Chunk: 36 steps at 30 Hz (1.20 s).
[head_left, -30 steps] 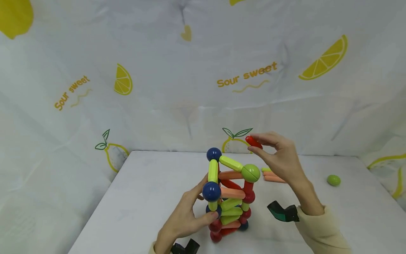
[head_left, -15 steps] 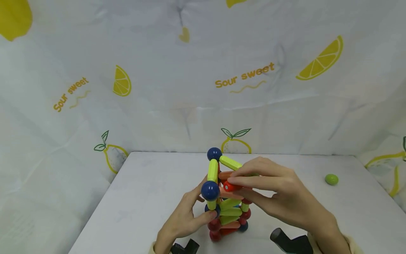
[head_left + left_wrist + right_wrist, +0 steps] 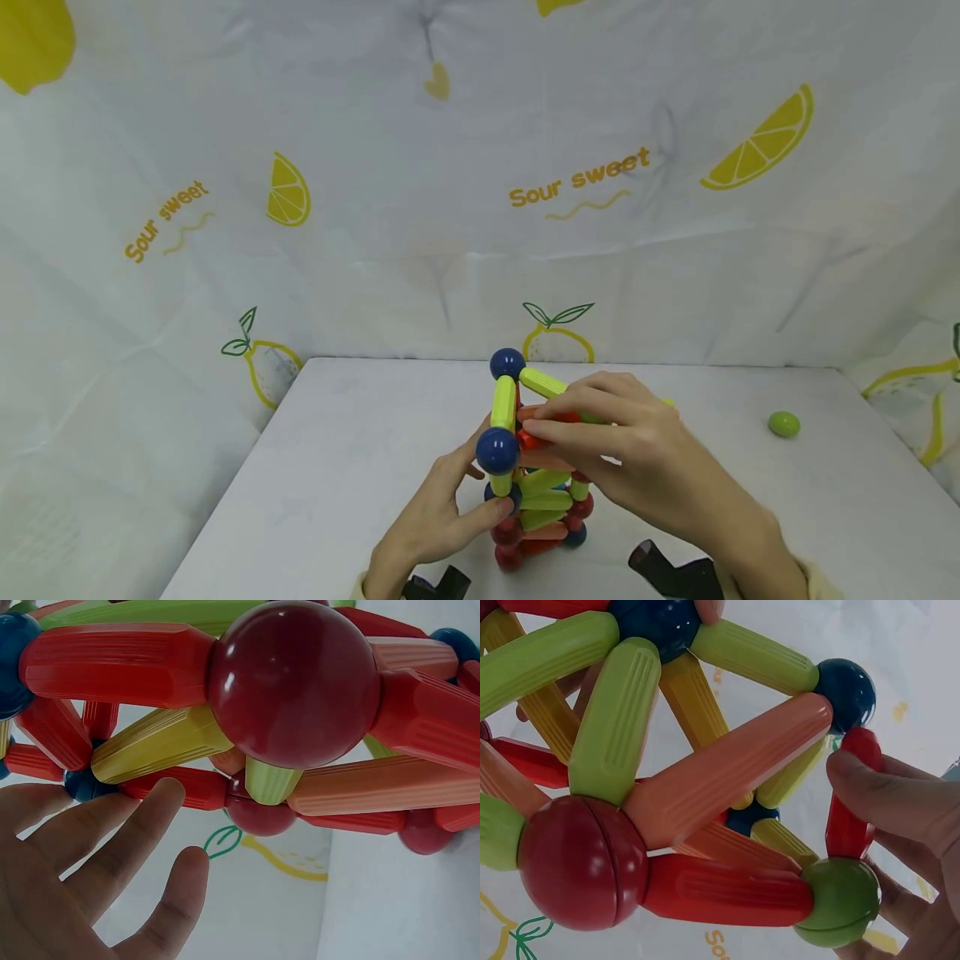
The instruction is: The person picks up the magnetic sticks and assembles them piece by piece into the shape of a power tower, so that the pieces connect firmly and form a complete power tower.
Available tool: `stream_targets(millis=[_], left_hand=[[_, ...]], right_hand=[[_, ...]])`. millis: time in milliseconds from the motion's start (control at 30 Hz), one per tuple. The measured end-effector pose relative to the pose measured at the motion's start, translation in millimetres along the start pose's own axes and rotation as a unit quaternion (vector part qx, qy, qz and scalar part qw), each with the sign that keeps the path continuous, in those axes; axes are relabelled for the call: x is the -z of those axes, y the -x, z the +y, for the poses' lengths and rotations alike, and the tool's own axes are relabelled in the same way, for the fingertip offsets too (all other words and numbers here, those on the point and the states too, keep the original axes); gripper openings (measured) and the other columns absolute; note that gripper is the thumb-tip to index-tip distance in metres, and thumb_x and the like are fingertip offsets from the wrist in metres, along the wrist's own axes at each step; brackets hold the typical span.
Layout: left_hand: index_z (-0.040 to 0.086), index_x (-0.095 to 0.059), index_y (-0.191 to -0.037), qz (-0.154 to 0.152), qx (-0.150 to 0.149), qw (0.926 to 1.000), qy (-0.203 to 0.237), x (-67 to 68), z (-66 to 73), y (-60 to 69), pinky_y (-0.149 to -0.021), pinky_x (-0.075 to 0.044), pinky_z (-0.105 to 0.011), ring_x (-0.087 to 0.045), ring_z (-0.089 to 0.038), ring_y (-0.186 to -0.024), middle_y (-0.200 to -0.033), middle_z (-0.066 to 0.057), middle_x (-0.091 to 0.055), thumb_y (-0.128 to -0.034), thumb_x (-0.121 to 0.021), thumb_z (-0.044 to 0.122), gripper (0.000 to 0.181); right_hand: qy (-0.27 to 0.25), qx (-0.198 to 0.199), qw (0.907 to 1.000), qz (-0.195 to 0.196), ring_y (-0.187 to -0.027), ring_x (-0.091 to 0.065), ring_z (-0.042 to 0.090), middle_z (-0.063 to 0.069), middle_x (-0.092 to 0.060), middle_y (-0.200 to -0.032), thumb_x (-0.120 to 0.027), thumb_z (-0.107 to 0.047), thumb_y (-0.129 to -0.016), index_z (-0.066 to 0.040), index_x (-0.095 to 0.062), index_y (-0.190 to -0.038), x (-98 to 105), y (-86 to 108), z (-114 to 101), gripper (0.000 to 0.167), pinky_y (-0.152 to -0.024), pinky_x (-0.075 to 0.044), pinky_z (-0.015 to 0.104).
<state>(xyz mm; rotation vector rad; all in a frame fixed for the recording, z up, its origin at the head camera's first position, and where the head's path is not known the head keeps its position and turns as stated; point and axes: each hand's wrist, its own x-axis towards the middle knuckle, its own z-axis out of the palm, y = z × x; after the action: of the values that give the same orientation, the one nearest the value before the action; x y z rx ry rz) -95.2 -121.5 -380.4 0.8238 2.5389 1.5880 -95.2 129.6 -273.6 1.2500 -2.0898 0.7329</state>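
Note:
A tower of magnetic sticks and balls (image 3: 546, 500) stands on the table in the head view. My left hand (image 3: 442, 512) holds its left side, thumb on a blue ball (image 3: 502, 497) and fingers reaching behind. At the top, my right hand (image 3: 645, 454) pinches a red stick (image 3: 847, 832) between thumb and fingers. In the right wrist view, one end of this stick meets a green ball (image 3: 838, 901); its other end is beside an upper blue ball (image 3: 846, 694), contact unclear. A dark red ball (image 3: 294, 682) and sticks fill the left wrist view.
A loose green ball (image 3: 784, 424) lies on the white table (image 3: 322, 467) to the right. A yellow-green stick end (image 3: 667, 402) shows behind my right hand. A white cloth printed with lemons (image 3: 405, 208) hangs behind the table.
My right hand has brought the red stick down and left from above the table to the tower's top, then slightly further left. My left hand has stayed on the tower.

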Motion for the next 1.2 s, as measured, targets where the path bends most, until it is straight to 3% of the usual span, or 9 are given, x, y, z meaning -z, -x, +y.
stream_targets(millis=[300,533,633,800,900,967,1033,1100,1200], left_hand=[[0.033,-0.027,-0.161,0.009,0.007,0.9999,-0.004,0.7,4.0,1.8,-0.092,-0.054,-0.038,-0.060,-0.016,-0.129,-0.163,0.007,-0.039,-0.0947,-0.060,0.032,0.074],[0.039,-0.045,-0.151,0.073,-0.002,0.9946,-0.074,-2.7,14.8,6.3,-0.087,-0.053,-0.040,-0.060,-0.017,-0.129,-0.150,0.011,-0.056,-0.0900,-0.074,0.038,0.067],[0.040,-0.057,-0.139,0.091,-0.002,0.9922,-0.085,-3.8,18.5,6.2,-0.087,-0.054,-0.038,-0.062,-0.014,-0.123,-0.140,0.012,-0.063,-0.0891,-0.076,0.039,0.054],[0.033,-0.062,-0.132,0.089,-0.015,0.9942,-0.058,-2.8,18.0,5.9,-0.086,-0.054,-0.033,-0.063,-0.010,-0.109,-0.127,0.009,-0.068,-0.0912,-0.071,0.018,0.044],[0.026,-0.058,-0.135,0.086,-0.027,0.9949,-0.045,-1.3,14.3,6.2,-0.090,-0.057,-0.034,-0.064,-0.009,-0.106,-0.124,0.006,-0.069,-0.0915,-0.065,0.009,0.047],[0.024,-0.058,-0.134,0.085,-0.033,0.9949,-0.043,-0.2,11.3,6.2,-0.094,-0.057,-0.037,-0.065,-0.010,-0.106,-0.122,0.004,-0.070,-0.0926,-0.061,0.007,0.044],[0.022,-0.058,-0.134,0.083,-0.037,0.9949,-0.043,0.4,8.0,5.8,-0.097,-0.057,-0.041,-0.065,-0.009,-0.107,-0.123,0.002,-0.070,-0.0947,-0.057,0.008,0.042],[0.021,-0.059,-0.135,0.080,-0.037,0.9953,-0.042,0.5,5.6,5.5,-0.099,-0.057,-0.042,-0.065,-0.009,-0.107,-0.122,0.002,-0.070,-0.0967,-0.054,0.010,0.040],[0.020,-0.058,-0.138,0.071,-0.030,0.9965,-0.031,0.4,3.6,5.4,-0.101,-0.055,-0.041,-0.064,-0.009,-0.109,-0.124,0.001,-0.070,-0.0994,-0.051,0.011,0.040]], right_hand=[[0.038,0.019,0.9990,0.017,-0.101,-0.059,0.011,-0.012,-0.074,-0.105,-0.046,-0.048,-0.104,-0.023,-0.080,-0.111,-5.9,-3.2,-3.8,0.043,-0.096,-0.044,0.024],[-0.022,-0.040,0.9986,0.028,-0.112,-0.055,0.013,-0.003,-0.069,-0.117,-0.052,-0.050,-0.102,-0.020,-0.073,-0.125,-3.9,3.6,-3.1,0.044,-0.090,-0.045,0.013],[-0.054,-0.073,0.9938,0.063,-0.115,-0.056,0.010,0.003,-0.068,-0.119,-0.058,-0.047,-0.100,-0.013,-0.071,-0.128,-1.1,9.6,1.2,0.046,-0.091,-0.045,0.008],[-0.088,-0.121,0.9721,0.180,-0.109,-0.064,0.002,-0.004,-0.072,-0.115,-0.074,-0.008,-0.091,0.000,-0.073,-0.119,2.7,22.5,26.2,0.028,-0.095,-0.048,0.011],[-0.078,-0.172,0.9601,0.207,-0.104,-0.064,-0.003,-0.013,-0.072,-0.113,-0.071,0.010,-0.084,0.002,-0.073,-0.116,0.7,33.7,50.9,0.033,-0.091,-0.048,0.010],[-0.047,-0.218,0.9580,0.179,-0.101,-0.061,-0.004,-0.010,-0.073,-0.112,-0.071,0.009,-0.084,-0.002,-0.073,-0.116,-4.6,44.9,68.9,0.034,-0.088,-0.048,0.010],[-0.005,-0.261,0.9574,0.123,-0.101,-0.062,0.004,0.000,-0.075,-0.110,-0.074,0.004,-0.085,-0.004,-0.074,-0.117,-13.5,58.8,87.5,0.032,-0.087,-0.052,0.020],[0.022,-0.299,0.9523,0.055,-0.105,-0.065,0.019,0.012,-0.075,-0.111,-0.075,0.000,-0.086,-0.004,-0.074,-0.117,-24.4,73.9,105.4,0.031,-0.089,-0.056,0.036],[0.031,-0.351,0.9347,-0.045,-0.108,-0.065,0.044,0.024,-0.073,-0.114,-0.075,-0.003,-0.087,0.001,-0.073,-0.117,-40.2,97.4,127.3,0.030,-0.089,-0.053,0.063]])
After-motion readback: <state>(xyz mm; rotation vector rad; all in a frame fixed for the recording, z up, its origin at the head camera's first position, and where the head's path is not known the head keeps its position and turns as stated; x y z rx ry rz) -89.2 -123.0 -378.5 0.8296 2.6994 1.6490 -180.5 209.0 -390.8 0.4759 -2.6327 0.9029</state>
